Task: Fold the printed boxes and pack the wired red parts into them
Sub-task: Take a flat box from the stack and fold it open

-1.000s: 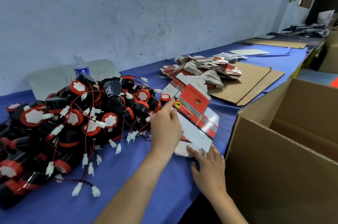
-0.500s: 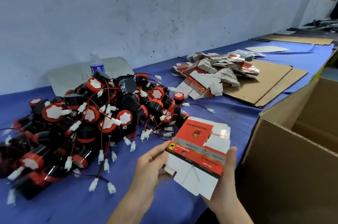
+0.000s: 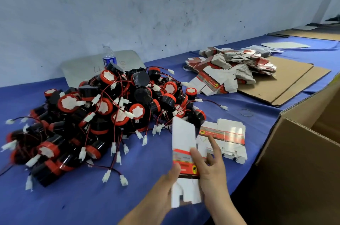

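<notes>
I have one flat box (image 3: pixel 183 137) up off the worktop (image 3: pixel 88 199), held between both hands near the front edge. Its long axis runs away from me and stands nearly upright, with the printed red band low, at my grip, and the plain white panel rising above it. My left hand (image 3: pixel 165 186) grips the left edge at the band, thumb in front and fingers hidden behind. My right hand (image 3: pixel 211 171) pinches the right side with its thumb laid across the print, and its forefinger sticks out straight, free of the card. Neither hand is spread wide; both are closed on this one blank.

I judge the next step is to open the blank into a sleeve. That turns on the creases running along the upright axis, so the hands sit well, one to each long edge.

The parts (image 3: pixel 110 110) lie heaped to my left, toward the back edge, and the left hand is the nearer one to reach them.

Half a second ago both hands held a whole bundle of flats (image 3: pixel 227 137) face up. That bundle now lies on the worktop just beyond my right hand, beside the carton (image 3: pixel 303 178), and only one blank has come away, turned on end.
</notes>
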Tool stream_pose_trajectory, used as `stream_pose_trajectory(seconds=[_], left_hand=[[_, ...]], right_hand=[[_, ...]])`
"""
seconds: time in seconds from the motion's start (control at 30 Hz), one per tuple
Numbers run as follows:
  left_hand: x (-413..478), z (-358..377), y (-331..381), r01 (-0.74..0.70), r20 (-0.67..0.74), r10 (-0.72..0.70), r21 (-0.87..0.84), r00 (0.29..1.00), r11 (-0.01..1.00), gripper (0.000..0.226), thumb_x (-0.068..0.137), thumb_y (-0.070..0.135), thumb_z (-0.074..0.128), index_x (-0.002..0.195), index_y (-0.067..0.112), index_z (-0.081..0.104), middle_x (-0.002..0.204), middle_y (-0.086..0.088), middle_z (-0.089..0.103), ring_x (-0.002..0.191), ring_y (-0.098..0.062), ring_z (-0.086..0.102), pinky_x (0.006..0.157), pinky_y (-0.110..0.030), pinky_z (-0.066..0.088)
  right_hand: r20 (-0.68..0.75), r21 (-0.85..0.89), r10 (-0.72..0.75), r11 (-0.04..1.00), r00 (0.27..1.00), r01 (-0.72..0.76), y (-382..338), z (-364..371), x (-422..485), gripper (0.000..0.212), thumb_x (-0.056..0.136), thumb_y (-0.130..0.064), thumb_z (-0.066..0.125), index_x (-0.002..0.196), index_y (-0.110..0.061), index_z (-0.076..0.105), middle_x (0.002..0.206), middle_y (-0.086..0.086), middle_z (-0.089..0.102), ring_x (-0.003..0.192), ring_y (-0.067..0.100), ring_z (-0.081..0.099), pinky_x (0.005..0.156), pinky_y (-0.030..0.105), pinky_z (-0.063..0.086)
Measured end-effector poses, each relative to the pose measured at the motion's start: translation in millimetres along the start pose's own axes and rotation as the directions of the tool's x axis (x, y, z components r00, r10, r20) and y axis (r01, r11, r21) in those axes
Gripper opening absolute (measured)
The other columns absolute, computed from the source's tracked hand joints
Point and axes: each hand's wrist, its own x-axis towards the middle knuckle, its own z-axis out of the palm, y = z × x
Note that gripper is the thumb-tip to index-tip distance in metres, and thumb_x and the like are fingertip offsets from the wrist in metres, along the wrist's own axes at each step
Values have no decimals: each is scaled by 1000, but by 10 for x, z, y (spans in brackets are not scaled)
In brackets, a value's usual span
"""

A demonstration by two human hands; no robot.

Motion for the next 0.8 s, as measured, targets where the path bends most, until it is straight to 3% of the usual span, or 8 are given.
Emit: stream_pose_trajectory(seconds=[0.17,0.3,0.4,0.47,0.53,0.63,0.7,0.8], left_hand=[[4,-197,156,39,-77,-51,-152,996,988,53,66,36,74,112,10,70,108,-20,70,94,-38,69,67,-54,57],[-29,-310,304,-1,-101,-16,-169,995,986,57,72,53,58,117,20,70,120,-19,66,100,-45,66,66,-54,56],[-35,-303,344,59,-14,-63,-217,998,974,58,73,54,56,113,14,72,123,-23,63,102,-45,65,66,-49,56],[-27,-290,325,74,31,-67,-294,997,953,63,68,51,63,113,9,71,124,-26,61,104,-47,63,69,-50,57],[-42,-258,288,79,96,-49,-335,994,939,66,71,52,61,119,7,67,129,-26,58,107,-47,61,77,-51,56],[-49,-198,237,168,14,-169,-224,985,960,70,62,54,64,114,7,71,117,-24,65,90,-40,68,81,-52,54],[-61,-209,167,152,-155,-163,-79,974,985,66,66,53,61,117,11,67,112,-22,67,88,-39,69,78,-48,51],[-43,-186,123,-155,-385,251,264,888,952,68,78,64,55,140,43,37,145,9,43,130,-19,47,91,-30,43]], right_hand=[[115,-100,96,991,989,-84,-68,-123,59,62,61,-42,74,120,-39,57,115,5,64,92,19,70,79,39,58],[333,-153,152,983,931,-106,-141,-195,52,50,64,-52,74,112,-41,66,117,-10,67,96,6,68,69,31,57],[466,-286,-21,943,884,173,-167,-205,9,68,61,-56,78,123,-57,51,150,-26,27,122,-12,45,83,25,53],[626,-349,-141,829,767,438,-149,-202,10,96,55,-59,82,137,-60,31,154,-31,1,141,-9,13,103,34,41],[694,-377,-220,699,685,607,-105,-167,13,101,59,-59,80,142,-55,23,156,-26,3,146,1,-2,113,44,24],[586,-360,-377,672,718,647,-105,-76,24,74,65,-51,78,131,-49,43,138,-22,44,138,8,30,108,36,32],[426,-273,-420,785,802,556,-142,-53,66,50,63,-44,74,111,-40,59,109,-18,63,102,0,58,84,22,47],[328,-160,-334,902,884,401,-179,-67,148,38,63,-47,67,97,-31,63,91,-9,69,80,3,64,64,17,50]])
